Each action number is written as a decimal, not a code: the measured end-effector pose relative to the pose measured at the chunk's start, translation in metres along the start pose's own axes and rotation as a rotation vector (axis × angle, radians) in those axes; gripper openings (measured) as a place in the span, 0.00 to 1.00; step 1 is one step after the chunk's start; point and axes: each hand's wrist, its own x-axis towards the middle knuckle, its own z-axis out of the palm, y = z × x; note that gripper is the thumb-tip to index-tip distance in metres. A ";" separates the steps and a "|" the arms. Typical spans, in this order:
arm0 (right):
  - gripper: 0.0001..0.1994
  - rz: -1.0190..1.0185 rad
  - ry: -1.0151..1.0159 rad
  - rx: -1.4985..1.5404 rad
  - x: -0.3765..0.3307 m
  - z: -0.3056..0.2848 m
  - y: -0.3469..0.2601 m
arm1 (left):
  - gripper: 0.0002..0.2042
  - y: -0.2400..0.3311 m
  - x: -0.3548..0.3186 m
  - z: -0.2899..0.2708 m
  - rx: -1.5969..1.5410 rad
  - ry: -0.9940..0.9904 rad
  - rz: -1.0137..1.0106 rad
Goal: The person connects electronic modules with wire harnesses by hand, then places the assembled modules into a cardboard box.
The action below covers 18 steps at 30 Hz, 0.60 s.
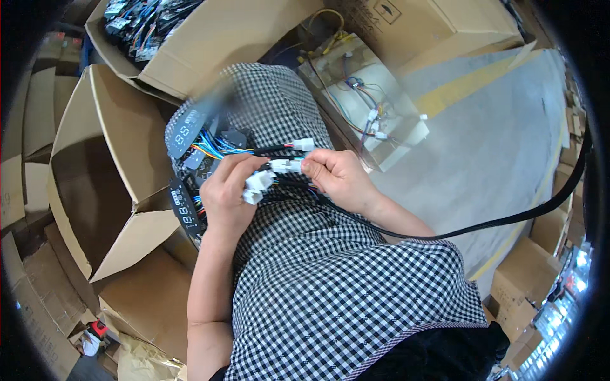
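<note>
My left hand (230, 192) is closed around a bunch of white plastic wire connectors (259, 183) above my lap. Thumb and forefinger of my right hand (343, 180) pinch a white connector (289, 166), which meets the bunch end to end; whether the two are joined I cannot tell. Just beyond lies another white plug (304, 145) on a black-sleeved cable. Blue, orange and other coloured wires (219, 146) run left to dark display boards, an upper one (185, 132) and a lower one (184, 208), resting on the checked cloth over my lap. My fingers hide part of the wiring.
An open carton (95, 171) stands at my left; another (210, 44) ahead holds many wired parts (146, 28). Ahead right, a pale box (400, 149) carries loose wires and plugs. A black cable (495, 222) crosses from my hands to the right. More cartons (518, 279) stand around.
</note>
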 end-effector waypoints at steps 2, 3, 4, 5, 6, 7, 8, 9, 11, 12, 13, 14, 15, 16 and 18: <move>0.10 0.163 -0.138 0.254 0.008 -0.002 -0.005 | 0.11 -0.001 -0.001 -0.001 -0.022 0.009 0.001; 0.10 0.157 -0.157 0.254 0.010 -0.003 -0.007 | 0.11 -0.003 -0.001 0.000 -0.025 0.019 0.023; 0.11 0.193 -0.150 0.306 0.012 -0.002 -0.010 | 0.11 -0.004 -0.002 -0.001 -0.022 0.004 0.034; 0.12 0.229 -0.142 0.357 0.013 -0.002 -0.012 | 0.11 -0.004 -0.002 -0.004 -0.020 -0.011 0.046; 0.12 0.187 -0.174 0.281 0.013 -0.003 -0.007 | 0.12 -0.006 -0.003 -0.003 -0.033 -0.003 0.057; 0.12 0.183 -0.188 0.279 0.013 -0.002 -0.006 | 0.12 -0.006 -0.005 -0.003 -0.054 -0.010 0.066; 0.12 0.148 -0.219 0.218 0.013 0.000 -0.007 | 0.12 -0.007 -0.007 -0.004 -0.063 -0.013 0.067; 0.12 0.114 -0.246 0.158 0.011 0.001 -0.009 | 0.12 -0.006 -0.007 -0.007 -0.075 -0.018 0.070; 0.12 0.168 -0.282 0.245 0.005 0.003 -0.017 | 0.12 -0.003 -0.010 -0.018 -0.098 -0.060 0.065; 0.12 0.148 -0.286 0.179 0.004 0.004 -0.019 | 0.12 -0.003 -0.009 -0.022 -0.091 -0.073 0.083; 0.12 0.129 -0.289 0.114 0.002 0.005 -0.021 | 0.12 -0.002 -0.007 -0.028 -0.084 -0.087 0.101; 0.12 0.116 -0.292 0.057 -0.001 0.004 -0.024 | 0.11 -0.003 -0.004 -0.039 -0.009 -0.041 0.158; 0.12 0.114 -0.277 0.060 -0.004 0.002 -0.024 | 0.11 -0.006 0.002 -0.053 0.058 -0.002 0.228; 0.11 0.070 -0.194 0.129 -0.006 -0.002 -0.023 | 0.09 -0.016 0.000 -0.069 0.058 0.102 0.166; 0.11 0.042 -0.062 0.230 -0.010 -0.018 -0.019 | 0.09 -0.039 -0.008 -0.121 0.214 0.482 0.031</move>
